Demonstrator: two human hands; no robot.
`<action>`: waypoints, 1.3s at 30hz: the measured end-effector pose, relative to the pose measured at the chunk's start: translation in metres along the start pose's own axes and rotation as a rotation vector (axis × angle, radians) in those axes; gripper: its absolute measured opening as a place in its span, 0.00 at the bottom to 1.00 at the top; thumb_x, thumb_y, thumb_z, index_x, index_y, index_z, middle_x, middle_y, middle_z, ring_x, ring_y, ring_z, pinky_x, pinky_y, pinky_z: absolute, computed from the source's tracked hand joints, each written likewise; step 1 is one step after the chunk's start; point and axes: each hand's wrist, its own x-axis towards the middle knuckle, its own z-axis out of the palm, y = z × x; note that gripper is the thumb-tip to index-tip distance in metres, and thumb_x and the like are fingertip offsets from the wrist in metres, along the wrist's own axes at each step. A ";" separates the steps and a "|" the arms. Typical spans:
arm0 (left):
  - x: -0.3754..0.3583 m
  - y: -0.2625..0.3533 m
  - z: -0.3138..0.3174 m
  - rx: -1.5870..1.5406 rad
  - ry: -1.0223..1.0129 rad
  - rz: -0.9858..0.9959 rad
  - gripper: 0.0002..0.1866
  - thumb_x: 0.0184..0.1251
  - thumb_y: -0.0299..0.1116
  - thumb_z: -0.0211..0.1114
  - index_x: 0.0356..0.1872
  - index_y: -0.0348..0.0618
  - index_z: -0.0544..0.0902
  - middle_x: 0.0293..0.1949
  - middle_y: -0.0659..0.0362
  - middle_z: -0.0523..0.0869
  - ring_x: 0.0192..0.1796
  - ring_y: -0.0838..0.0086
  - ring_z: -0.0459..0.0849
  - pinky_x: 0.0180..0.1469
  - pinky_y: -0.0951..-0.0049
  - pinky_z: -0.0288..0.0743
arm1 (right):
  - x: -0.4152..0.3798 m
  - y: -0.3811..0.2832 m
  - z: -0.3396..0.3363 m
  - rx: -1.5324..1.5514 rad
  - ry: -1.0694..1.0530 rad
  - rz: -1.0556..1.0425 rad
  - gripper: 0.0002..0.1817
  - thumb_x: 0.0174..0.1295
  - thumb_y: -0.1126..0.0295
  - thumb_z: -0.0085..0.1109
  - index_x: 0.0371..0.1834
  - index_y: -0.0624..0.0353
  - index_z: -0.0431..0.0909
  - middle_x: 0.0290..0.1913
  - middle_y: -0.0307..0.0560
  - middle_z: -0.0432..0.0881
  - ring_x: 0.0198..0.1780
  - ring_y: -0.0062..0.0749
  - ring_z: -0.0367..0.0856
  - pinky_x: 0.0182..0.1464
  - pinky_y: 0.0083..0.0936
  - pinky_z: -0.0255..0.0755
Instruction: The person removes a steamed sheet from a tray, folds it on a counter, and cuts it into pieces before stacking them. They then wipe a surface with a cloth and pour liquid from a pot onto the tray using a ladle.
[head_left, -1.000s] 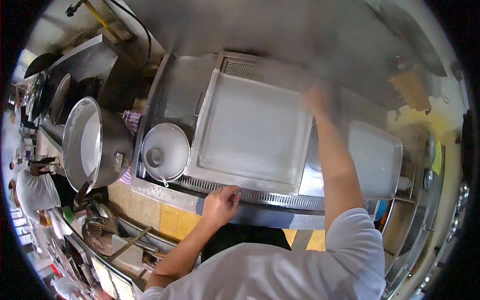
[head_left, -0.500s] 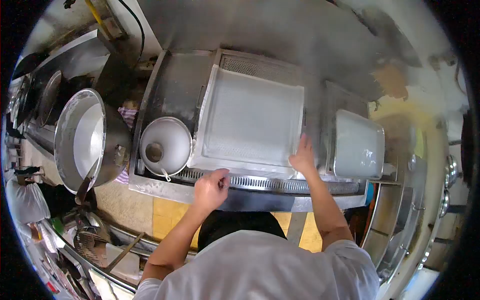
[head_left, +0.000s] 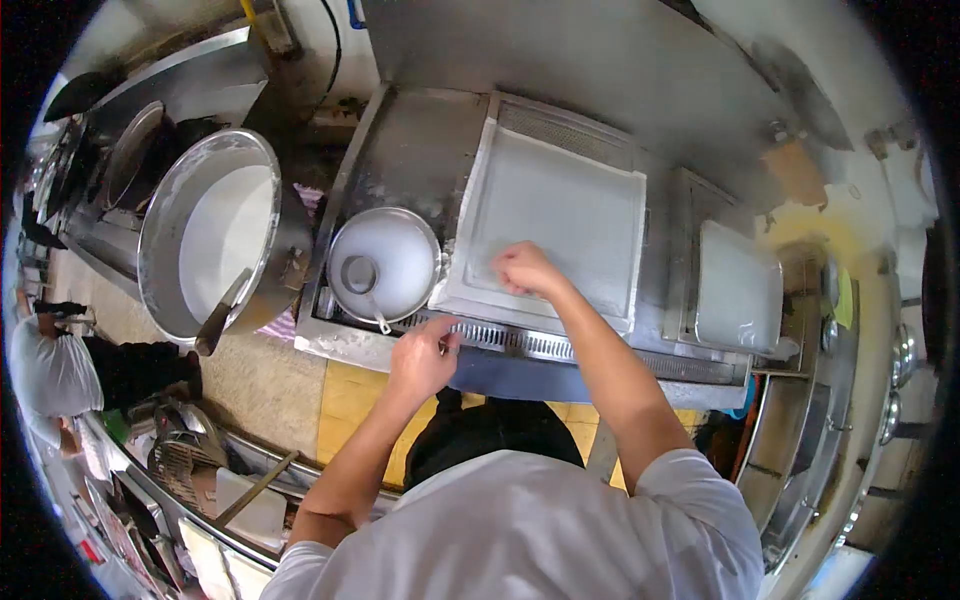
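Note:
My right hand (head_left: 530, 270) is over the lower middle of a white cloth (head_left: 560, 200), its fingers curled in. That cloth is spread flat over a perforated metal tray (head_left: 565, 135) on the steel counter. Close to the cloth's front left corner is my left hand (head_left: 424, 358), held at the slotted front strip (head_left: 520, 341) with its fingers bent into a loose fist. Whatever either hand may hold is hidden by the fingers. Left of the cloth, a round metal bowl (head_left: 405, 240) contains white liquid, with a small ladle (head_left: 360, 275) resting in it.
To the left stands a big metal pot (head_left: 160, 240) of white liquid, a dark-handled tool (head_left: 222, 315) leaning at its rim. A rectangular white container (head_left: 738, 290) sits at the right of the counter. Another person (head_left: 60, 375) is at the far left.
My right hand has moved left from the cloth's right edge to over its lower middle, and its fingers have curled. My left hand stays near the front edge. The view has shifted.

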 end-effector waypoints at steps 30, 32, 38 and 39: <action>-0.001 0.162 0.146 0.073 -0.335 0.163 0.13 0.66 0.35 0.68 0.50 0.48 0.87 0.35 0.46 0.90 0.38 0.49 0.90 0.43 0.51 0.84 | -0.204 0.164 -0.139 -0.723 0.482 -0.172 0.21 0.56 0.75 0.61 0.55 0.52 0.87 0.51 0.60 0.78 0.61 0.59 0.76 0.64 0.45 0.74; -0.001 0.170 0.154 0.088 -0.344 0.162 0.13 0.66 0.36 0.68 0.50 0.49 0.87 0.35 0.46 0.90 0.38 0.49 0.90 0.43 0.50 0.84 | -0.209 0.167 -0.151 -0.575 0.558 -0.182 0.18 0.56 0.75 0.61 0.51 0.54 0.88 0.51 0.62 0.79 0.60 0.61 0.77 0.64 0.46 0.74; -0.002 0.179 0.175 0.098 -0.317 0.161 0.13 0.67 0.37 0.68 0.50 0.49 0.87 0.35 0.47 0.91 0.38 0.50 0.90 0.44 0.52 0.85 | -0.230 0.230 -0.243 -0.513 1.118 0.022 0.15 0.57 0.70 0.61 0.45 0.66 0.86 0.54 0.64 0.82 0.54 0.61 0.81 0.60 0.49 0.76; -0.002 0.179 0.179 0.082 -0.313 0.164 0.13 0.67 0.37 0.68 0.50 0.49 0.87 0.36 0.47 0.91 0.39 0.50 0.90 0.44 0.53 0.85 | -0.227 0.247 -0.259 -0.524 1.170 0.123 0.14 0.58 0.70 0.61 0.44 0.67 0.85 0.54 0.65 0.83 0.53 0.61 0.83 0.58 0.51 0.77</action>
